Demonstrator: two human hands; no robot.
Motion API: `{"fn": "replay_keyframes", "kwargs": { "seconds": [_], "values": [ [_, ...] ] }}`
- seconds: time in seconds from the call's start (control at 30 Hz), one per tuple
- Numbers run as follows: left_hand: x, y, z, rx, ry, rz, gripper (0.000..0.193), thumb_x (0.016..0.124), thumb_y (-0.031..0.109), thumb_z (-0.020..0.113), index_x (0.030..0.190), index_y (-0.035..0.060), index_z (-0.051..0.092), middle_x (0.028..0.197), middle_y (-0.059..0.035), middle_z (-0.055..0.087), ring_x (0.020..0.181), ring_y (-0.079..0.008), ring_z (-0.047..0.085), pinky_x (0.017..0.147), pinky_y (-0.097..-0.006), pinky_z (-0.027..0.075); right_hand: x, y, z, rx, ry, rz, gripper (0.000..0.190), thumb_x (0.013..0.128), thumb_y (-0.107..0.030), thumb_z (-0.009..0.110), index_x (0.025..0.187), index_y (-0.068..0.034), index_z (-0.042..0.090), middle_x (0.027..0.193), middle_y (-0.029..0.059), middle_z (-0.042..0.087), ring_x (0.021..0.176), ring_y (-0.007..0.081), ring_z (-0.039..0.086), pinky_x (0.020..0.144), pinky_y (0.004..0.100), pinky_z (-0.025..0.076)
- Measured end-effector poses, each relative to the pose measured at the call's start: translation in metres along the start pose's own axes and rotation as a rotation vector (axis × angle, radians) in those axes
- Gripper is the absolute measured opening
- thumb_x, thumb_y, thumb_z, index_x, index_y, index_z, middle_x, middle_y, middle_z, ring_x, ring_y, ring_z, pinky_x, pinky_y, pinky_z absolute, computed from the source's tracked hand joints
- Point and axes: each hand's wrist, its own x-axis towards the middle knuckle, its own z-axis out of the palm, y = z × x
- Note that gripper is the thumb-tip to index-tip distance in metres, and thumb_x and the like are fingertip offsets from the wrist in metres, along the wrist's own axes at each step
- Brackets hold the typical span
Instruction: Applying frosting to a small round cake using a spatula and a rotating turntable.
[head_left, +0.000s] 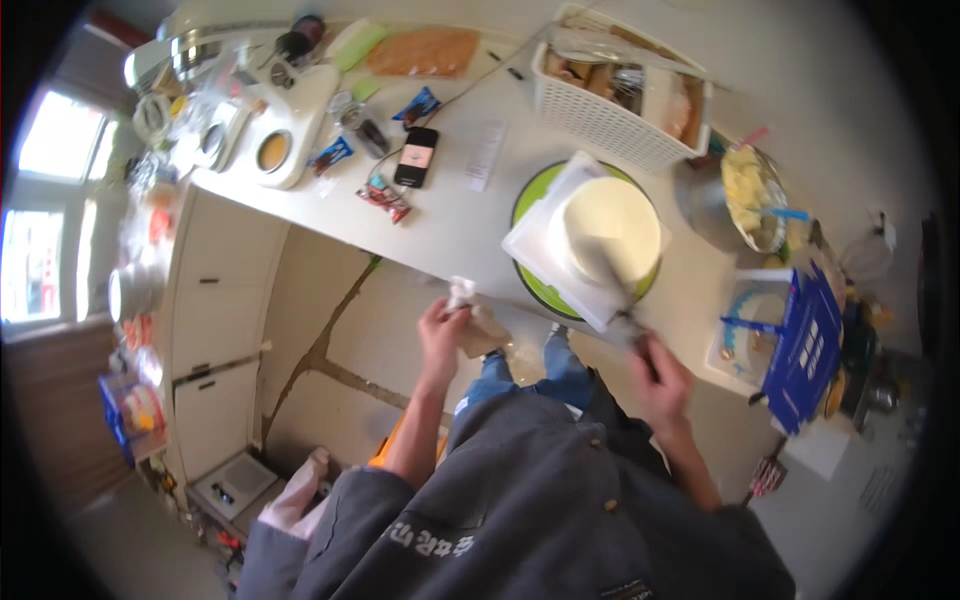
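A round cake (634, 217) covered in smooth pale cream stands on a square white board (534, 236). Beneath the board is a round green turntable (529, 196) near the counter's front edge. My right hand (666, 379) grips the handle of a cake spatula (609, 266), whose motion-blurred blade reaches over the cake's near side. Whether the blade touches the cream, I cannot tell. In my left hand (442, 334) is a crumpled whitish cloth or paper towel (486, 330), held in front of the counter, left of the turntable.
Behind the cake sits a white plastic basket (615, 124) of supplies. To its right are a metal bowl (701, 202) of pale cream and a boxed cake (750, 326) with a blue lid. A phone (416, 157), snack wrappers (384, 199) and a glass jar (364, 127) lie leftward.
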Motion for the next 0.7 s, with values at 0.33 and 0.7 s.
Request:
{"fn": "replay_keyframes", "kwargs": {
  "seconds": [0.33,0.7],
  "values": [
    [0.001,0.040,-0.014,-0.568,0.008,-0.022,0.032,0.090,-0.004,0.073,0.116,-0.0028,0.055,0.111,-0.0172,0.068,0.100,-0.0263,0.070,0.085,-0.0376,0.060,0.030,-0.086,0.212,0.103,-0.572,0.145,0.028,0.091,-0.023,0.070,0.098,0.003,0.064,0.075,0.0312,0.065,0.072,0.0459,0.069,0.065,0.0545,0.052],
    [0.127,0.068,0.011,0.301,-0.214,0.398,0.038,0.088,0.010,0.072,0.124,-0.0026,0.069,0.102,-0.0104,0.073,0.086,-0.0204,0.068,0.075,-0.0357,0.053,-0.054,-0.070,0.039,0.510,0.042,0.588,0.042,0.103,-0.030,0.066,0.135,-0.002,0.064,0.070,0.0063,0.066,0.060,0.0123,0.059,0.053,0.0311,0.047]
  ]
}}
